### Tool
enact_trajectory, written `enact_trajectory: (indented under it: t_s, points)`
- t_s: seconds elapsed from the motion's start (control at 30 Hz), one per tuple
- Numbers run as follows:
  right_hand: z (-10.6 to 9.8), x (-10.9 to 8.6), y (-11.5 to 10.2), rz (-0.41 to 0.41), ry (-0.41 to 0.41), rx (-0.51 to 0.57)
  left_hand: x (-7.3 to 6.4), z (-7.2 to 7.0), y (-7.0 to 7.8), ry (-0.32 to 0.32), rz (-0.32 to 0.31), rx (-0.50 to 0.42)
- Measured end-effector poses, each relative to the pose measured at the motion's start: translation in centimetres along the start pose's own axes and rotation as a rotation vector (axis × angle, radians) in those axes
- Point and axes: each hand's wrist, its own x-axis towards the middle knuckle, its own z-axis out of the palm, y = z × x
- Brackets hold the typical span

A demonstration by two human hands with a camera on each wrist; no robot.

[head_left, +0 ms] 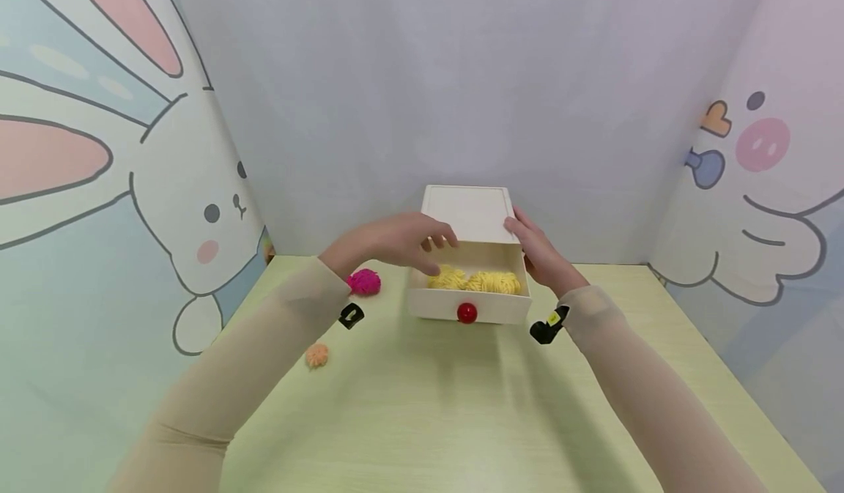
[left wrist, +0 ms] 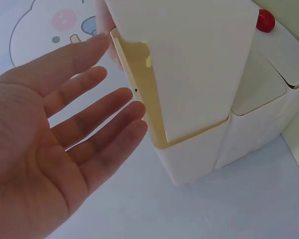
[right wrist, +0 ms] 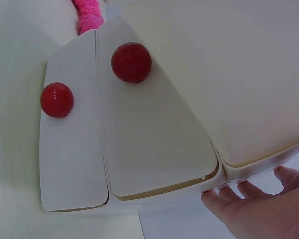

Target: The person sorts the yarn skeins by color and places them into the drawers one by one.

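The box point(head_left: 469, 258), at 12 o'clock on the desk point(head_left: 422, 405) with its drawer point(head_left: 469, 304) out, looks light, stiff and smooth, best held by its sides, where the left grip point(head_left: 395, 242) hovers slack and empty and the right grip point(head_left: 537, 247) lies flat-fingered.

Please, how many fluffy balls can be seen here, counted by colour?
Yellow balls in the open drawer: at least 2, bunched together, so the exact count is unclear
Pink ball on the table: 1
Orange ball on the table: 1
Total: at least 4
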Motion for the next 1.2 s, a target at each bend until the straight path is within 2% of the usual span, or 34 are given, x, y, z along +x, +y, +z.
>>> enact_trajectory:
  t_s: [0.13,0.33,0.53,0.7,0.83,0.93,1.2]
  points:
    - [0.0,-0.1,0.0,0.002,0.002,0.003,-1.4,-0.3,-0.5,0.087,0.012,-0.026]
    - [0.0,-0.1,0.0,0.007,0.002,0.002,-3.3,-0.1,-1.4,0.22,-0.004,-0.069]
    - [-0.1,-0.1,-0.1,0.005,0.0,-0.002,-5.0,1.4,-2.5,0.319,-0.034,-0.179]
    - [0.0,-0.1,-0.2,0.009,-0.001,0.0,-6.4,2.9,-2.9,0.372,-0.1,-0.305]
    - [0.0,-0.2,-0.2,0.002,-0.01,0.006,-7.2,3.9,-3.1,0.38,-0.153,-0.376]
    - [-0.1,-0.2,-0.2,-0.004,-0.012,0.012,-7.7,4.9,-3.9,0.372,-0.183,-0.444]
    - [-0.2,0.0,0.0,0.009,-0.009,0.01,-8.3,8.8,-6.8,0.25,-0.246,-0.733]
